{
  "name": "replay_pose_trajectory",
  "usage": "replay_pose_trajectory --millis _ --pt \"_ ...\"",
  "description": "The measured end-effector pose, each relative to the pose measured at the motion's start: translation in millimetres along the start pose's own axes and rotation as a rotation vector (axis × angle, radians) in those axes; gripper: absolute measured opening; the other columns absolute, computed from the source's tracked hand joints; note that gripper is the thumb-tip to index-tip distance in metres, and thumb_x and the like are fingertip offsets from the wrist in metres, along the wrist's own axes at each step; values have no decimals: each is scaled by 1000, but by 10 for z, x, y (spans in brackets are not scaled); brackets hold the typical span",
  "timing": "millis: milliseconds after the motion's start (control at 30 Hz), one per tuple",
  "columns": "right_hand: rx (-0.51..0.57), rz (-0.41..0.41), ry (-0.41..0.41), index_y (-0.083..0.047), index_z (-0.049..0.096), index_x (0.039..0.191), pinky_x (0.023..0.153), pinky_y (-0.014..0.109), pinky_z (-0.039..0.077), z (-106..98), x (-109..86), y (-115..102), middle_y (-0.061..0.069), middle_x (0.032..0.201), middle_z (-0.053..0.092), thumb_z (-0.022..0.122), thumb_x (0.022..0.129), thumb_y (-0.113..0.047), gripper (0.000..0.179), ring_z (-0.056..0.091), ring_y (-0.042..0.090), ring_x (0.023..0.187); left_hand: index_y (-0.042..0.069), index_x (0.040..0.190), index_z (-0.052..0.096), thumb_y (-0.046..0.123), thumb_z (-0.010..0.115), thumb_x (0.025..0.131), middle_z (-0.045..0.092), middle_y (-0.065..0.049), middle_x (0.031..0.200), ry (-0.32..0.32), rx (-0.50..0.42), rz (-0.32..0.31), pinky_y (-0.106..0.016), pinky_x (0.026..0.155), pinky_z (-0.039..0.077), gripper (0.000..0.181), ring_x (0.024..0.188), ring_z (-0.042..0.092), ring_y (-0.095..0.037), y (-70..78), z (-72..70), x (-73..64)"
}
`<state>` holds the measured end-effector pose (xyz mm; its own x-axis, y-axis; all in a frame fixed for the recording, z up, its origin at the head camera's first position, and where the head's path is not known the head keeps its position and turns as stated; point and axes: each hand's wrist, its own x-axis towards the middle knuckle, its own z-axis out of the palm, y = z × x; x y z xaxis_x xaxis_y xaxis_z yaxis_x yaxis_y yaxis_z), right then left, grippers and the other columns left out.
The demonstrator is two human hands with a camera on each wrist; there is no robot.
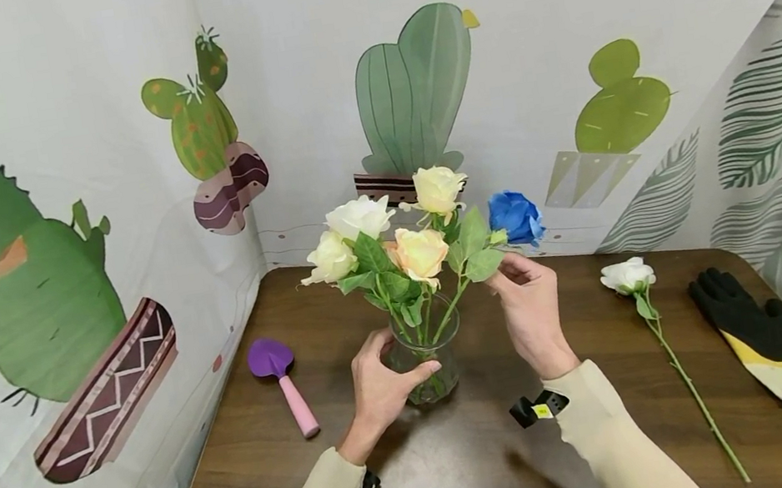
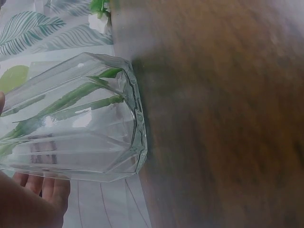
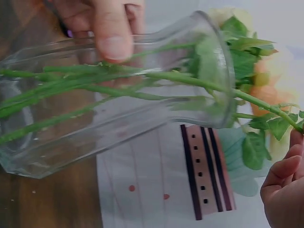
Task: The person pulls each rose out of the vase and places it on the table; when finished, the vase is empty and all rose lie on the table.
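Note:
A clear glass vase (image 1: 422, 378) stands on the table, holding several roses; their green stems (image 3: 85, 85) show through its faceted wall. My left hand (image 1: 380, 385) grips the vase at its side, thumb across the front. In the left wrist view the fingers (image 2: 45, 190) curl behind the glass. My right hand (image 1: 531, 307) pinches the stem of the blue rose (image 1: 514, 219) close to its leaves, right of the vase mouth. That stem runs down into the vase. Beside it bloom a peach rose (image 1: 421, 254), a cream rose (image 1: 439, 190) and a white rose (image 1: 360, 218).
To the left on the brown table (image 1: 245, 485) lies a purple trowel (image 1: 282, 378) with a pink handle. At right are a long-stemmed white rose (image 1: 629, 276) and a black and yellow work glove (image 1: 757, 333). A cactus-print cloth (image 1: 309, 104) hangs behind the table.

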<state>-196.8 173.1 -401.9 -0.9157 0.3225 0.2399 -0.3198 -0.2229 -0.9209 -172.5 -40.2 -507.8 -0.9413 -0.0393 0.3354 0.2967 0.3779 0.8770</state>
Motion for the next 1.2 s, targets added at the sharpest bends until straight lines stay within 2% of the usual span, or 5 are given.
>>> replay_pose_trajectory --millis 233,400,633,900,1200 --pt "147 -41 6 -9 84 95 67 21 50 -14 52 -196 -4 75 73 67 96 16 30 57 9 68 15 124 77 32 105 67 79 -5 115 -5 -10 -4 -55 99 60 65 110 76 -25 -4 -5 -1" --pt "241 -88 3 -4 84 100 68 21 50 -36 106 -330 1 85 79 66 96 18 29 61 10 72 15 122 78 32 106 66 80 -4 113 3 -11 -3 -54 98 60 65 109 76 -25 -12 3 1" --pt "329 -153 9 3 82 102 67 22 48 -85 189 -508 5 88 81 71 98 10 14 60 13 71 15 120 78 32 106 65 80 -4 112 13 -7 4 -50 97 60 64 108 76 -24 -10 11 5" --pt "422 -218 70 10 79 99 63 24 43 -113 253 -689 9 83 76 69 96 17 13 54 15 66 15 121 78 32 106 65 80 -3 113 9 -1 -11 -40 97 59 65 109 76 -22 4 4 2" --pt "491 -268 93 16 77 107 61 23 51 -271 267 -934 16 91 80 76 93 13 14 60 19 67 14 121 78 30 106 65 80 -4 113 17 1 -4 -48 100 61 65 110 76 -24 10 10 -5"
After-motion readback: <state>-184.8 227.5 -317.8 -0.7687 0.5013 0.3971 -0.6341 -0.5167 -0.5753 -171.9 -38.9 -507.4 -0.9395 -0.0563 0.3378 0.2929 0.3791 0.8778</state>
